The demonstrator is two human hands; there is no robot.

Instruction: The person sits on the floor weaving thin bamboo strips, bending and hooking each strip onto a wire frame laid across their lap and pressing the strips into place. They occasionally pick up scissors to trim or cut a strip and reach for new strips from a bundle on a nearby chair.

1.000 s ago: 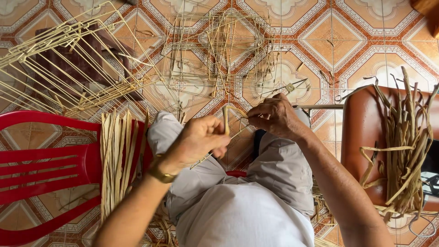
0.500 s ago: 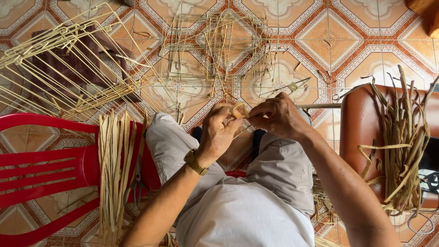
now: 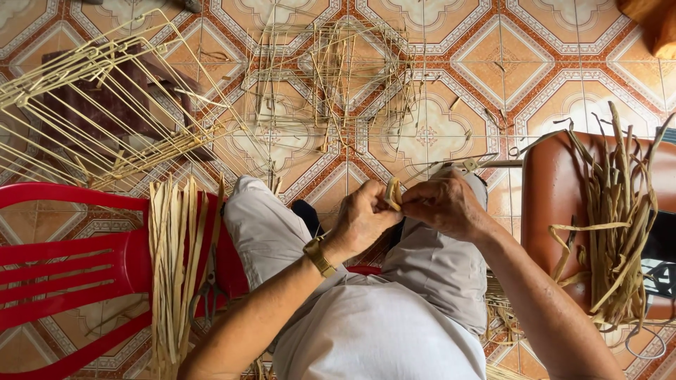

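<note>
Over my lap, my left hand [image 3: 362, 222] and my right hand [image 3: 445, 205] meet and both pinch a short folded pale straw strip [image 3: 392, 193] between the fingertips. A gold wristwatch [image 3: 318, 256] sits on my left wrist. My knees in light grey trousers [image 3: 262, 226] spread below the hands.
A bundle of pale straw strips [image 3: 174, 260] lies across a red plastic chair [image 3: 70, 260] at left. Darker strips [image 3: 620, 218] drape over a brown seat [image 3: 553, 204] at right. Thin wire-like frames [image 3: 98, 112] and a second frame [image 3: 338, 77] rest on the patterned tile floor [image 3: 493, 63].
My left hand rose from my left knee and came up to meet the right hand, where both now hold the folded strip. The right hand stayed nearly still.
</note>
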